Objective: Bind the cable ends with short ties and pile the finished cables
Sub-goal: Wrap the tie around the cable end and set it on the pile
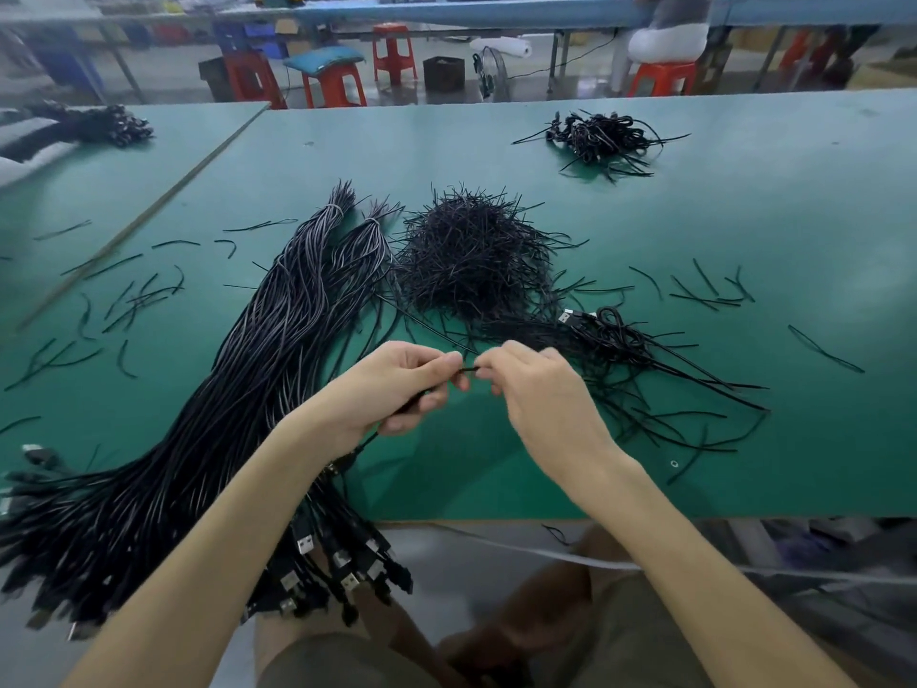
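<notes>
My left hand (402, 384) grips a thin black cable (364, 441) above the green table (744, 216), its fingers curled round it. My right hand (536, 384) pinches the cable's end or a short tie right beside the left thumb; which one is too small to tell. A big bundle of long black cables (238, 389) runs from far centre to my lower left, with USB plugs (342, 573) hanging over the table's near edge. A heap of short black ties (471, 255) lies beyond my hands. A pile of bound cables (603, 139) sits at the far right.
A few loose cables with a USB plug (615, 335) lie right of my hands. Stray ties (134, 300) are scattered left and right. Another dark bundle (99, 124) lies on the left table. Red stools (332, 84) and a seated person (670, 37) are behind.
</notes>
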{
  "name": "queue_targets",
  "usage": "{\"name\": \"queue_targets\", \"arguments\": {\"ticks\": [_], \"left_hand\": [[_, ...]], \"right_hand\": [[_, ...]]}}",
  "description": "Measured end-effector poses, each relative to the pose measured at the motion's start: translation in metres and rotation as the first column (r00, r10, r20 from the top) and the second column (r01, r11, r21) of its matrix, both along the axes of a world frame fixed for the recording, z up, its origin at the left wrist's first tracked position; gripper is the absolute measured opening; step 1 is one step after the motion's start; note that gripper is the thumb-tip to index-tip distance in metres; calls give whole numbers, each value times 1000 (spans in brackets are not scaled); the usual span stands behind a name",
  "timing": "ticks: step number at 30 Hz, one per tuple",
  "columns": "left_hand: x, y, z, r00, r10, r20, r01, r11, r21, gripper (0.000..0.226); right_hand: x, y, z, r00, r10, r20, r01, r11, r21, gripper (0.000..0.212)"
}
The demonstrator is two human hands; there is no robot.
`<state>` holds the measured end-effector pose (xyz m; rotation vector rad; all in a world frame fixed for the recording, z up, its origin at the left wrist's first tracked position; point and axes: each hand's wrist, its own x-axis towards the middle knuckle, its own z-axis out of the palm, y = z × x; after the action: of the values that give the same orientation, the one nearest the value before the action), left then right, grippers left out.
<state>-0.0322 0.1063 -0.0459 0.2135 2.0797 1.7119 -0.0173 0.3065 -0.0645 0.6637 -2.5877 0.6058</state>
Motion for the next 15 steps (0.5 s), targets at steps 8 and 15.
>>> {"name": "queue_targets", "arguments": {"ticks": [8,15], "left_hand": [[0,-32,-23,983,138,123,-185,787,589,36],[0,-6,-23,873,129,470,-488,247,837,23]], "right_hand": [[4,33,-10,953,-33,300,151,913,-380,21],[36,0,-22,922,162,353,-44,946,-321,20]]}}
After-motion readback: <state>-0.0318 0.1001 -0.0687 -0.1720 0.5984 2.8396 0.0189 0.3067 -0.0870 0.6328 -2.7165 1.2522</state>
